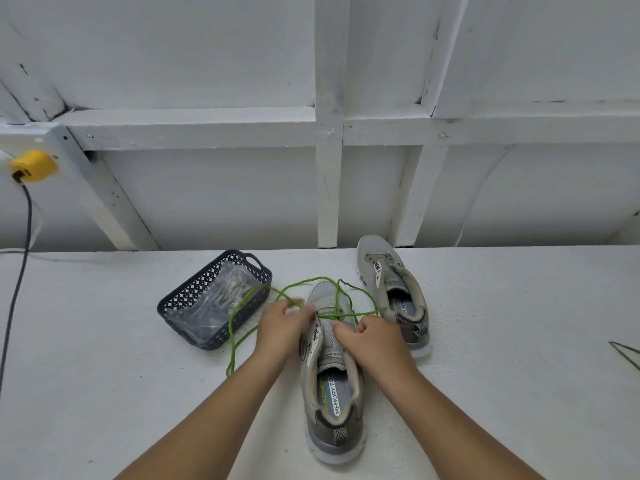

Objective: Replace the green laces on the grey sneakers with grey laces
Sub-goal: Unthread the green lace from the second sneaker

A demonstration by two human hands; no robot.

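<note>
From the head view, your left hand (281, 323) sits at the left edge of the near sneaker (330, 372), fingers curled and pinching the green lace (239, 315) where it meets the shoe's lowest eyelets. Your right hand (375, 337) rests on the tongue area of the same shoe, fingers curled in; it appears to grip the lace crossing there, though the exact pinch is hidden behind the knuckles. The green lace is mostly pulled out: it loops loosely over the toe of the near sneaker, sweeps left across the table (104, 341) and trails down beside your left forearm. The second sneaker (394, 292) stands just beyond and to the right, with no lace in its eyelets. A dark perforated basket (180, 299) lies to the left of the shoes, holding a clear plastic bag (214, 306) with pale laces inside. Another green strand (623, 351) shows at the table's far right edge. A yellow plug (33, 166) with a dark cable hangs at the wall on the left.
</note>
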